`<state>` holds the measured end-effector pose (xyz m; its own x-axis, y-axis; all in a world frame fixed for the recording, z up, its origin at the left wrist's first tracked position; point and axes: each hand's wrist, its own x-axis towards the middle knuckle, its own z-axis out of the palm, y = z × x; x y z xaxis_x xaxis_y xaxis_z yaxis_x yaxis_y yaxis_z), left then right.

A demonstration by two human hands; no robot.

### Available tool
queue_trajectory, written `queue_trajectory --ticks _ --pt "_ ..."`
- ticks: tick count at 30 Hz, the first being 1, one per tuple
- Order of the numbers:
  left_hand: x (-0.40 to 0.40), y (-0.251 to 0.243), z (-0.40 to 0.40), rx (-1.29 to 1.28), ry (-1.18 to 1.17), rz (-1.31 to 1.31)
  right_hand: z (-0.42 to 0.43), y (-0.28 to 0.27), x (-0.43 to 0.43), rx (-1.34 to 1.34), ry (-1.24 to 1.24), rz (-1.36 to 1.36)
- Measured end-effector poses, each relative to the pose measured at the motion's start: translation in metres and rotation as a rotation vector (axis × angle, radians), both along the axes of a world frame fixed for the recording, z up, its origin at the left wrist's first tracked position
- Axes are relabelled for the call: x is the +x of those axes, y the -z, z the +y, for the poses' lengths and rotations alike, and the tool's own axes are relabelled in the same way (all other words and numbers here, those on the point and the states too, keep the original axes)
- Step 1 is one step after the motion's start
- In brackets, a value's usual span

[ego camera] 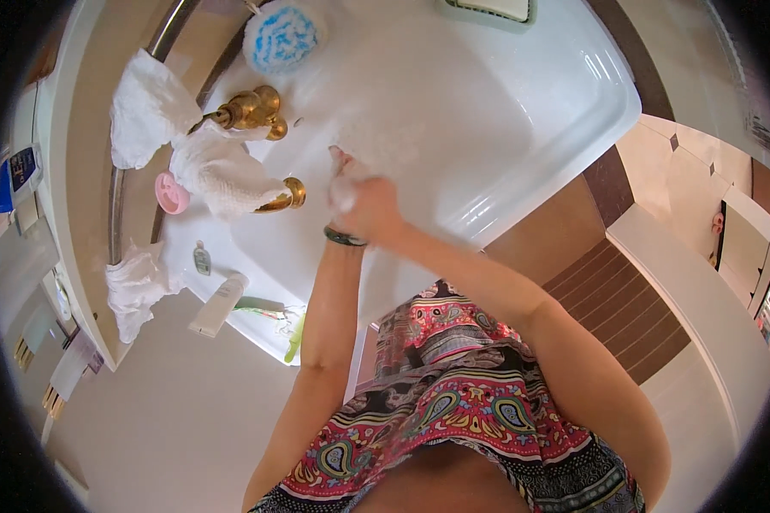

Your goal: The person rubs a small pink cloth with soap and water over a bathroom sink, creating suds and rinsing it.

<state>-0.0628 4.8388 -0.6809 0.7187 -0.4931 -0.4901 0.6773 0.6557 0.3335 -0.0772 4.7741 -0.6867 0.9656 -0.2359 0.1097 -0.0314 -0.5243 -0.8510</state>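
Above the white sink basin (410, 154), my right hand (375, 208) lies across my left hand (343, 173), and both are blurred. White lather covers part of them. My left wrist bears a dark green band (344, 237). Most of my left hand is hidden, and whether it holds anything does not show. Just left of the hands is the brass faucet spout (289, 195), partly covered by a white cloth (221, 167). A brass tap handle (250, 112) stands farther up. Suds (378, 144) lie beyond my fingertips.
A blue-and-white pouf (285, 37) and a soap bar in a green dish (526, 16) are at the top. On the left are a pink round item (172, 192), a small bottle (201, 258), a white tube (218, 304) and cloths on a metal rail (117, 211).
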Motion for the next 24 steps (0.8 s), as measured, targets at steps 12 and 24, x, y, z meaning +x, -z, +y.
queue_trajectory --ticks 12,24 --pt "0.003 -0.014 -0.051 0.445 0.111 0.148 -0.077 0.018 0.04 0.622 0.165 0.782" --pt "-0.012 0.051 0.031 -0.512 0.011 -0.132 -0.004 -0.013 0.032 0.141 0.326 -0.216"
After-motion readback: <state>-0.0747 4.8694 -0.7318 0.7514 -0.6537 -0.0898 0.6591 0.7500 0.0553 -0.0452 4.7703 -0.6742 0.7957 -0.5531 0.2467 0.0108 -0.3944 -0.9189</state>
